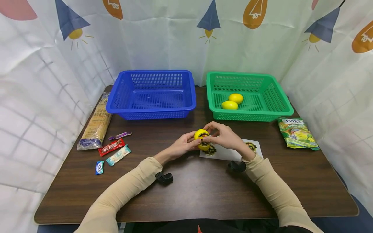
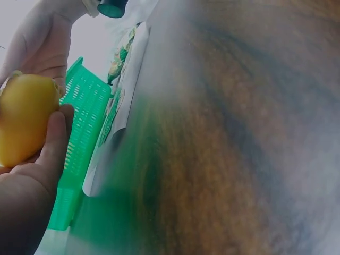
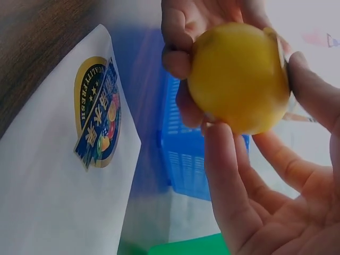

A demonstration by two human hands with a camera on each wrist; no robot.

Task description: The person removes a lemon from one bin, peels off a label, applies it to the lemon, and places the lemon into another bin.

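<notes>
Both hands hold one yellow lemon (image 1: 201,139) just above the table's middle. My left hand (image 1: 186,144) grips it from the left, thumb (image 2: 54,146) against its side. My right hand (image 1: 218,136) pinches it from the right, fingers (image 3: 229,180) and thumb curled round the lemon (image 3: 239,79). A dark round sticker shows on the lemon's front in the head view. Under the hands lies a white sticker sheet (image 1: 225,153) with round printed labels (image 3: 96,112). The same lemon (image 2: 24,119) fills the left edge of the left wrist view.
A blue basket (image 1: 151,110) stands at the back left and a green basket (image 1: 250,115) with two lemons (image 1: 233,101) at the back right. A pasta pack (image 1: 95,124) and several candies (image 1: 112,147) lie left. A Fox's candy bag (image 1: 297,133) lies right.
</notes>
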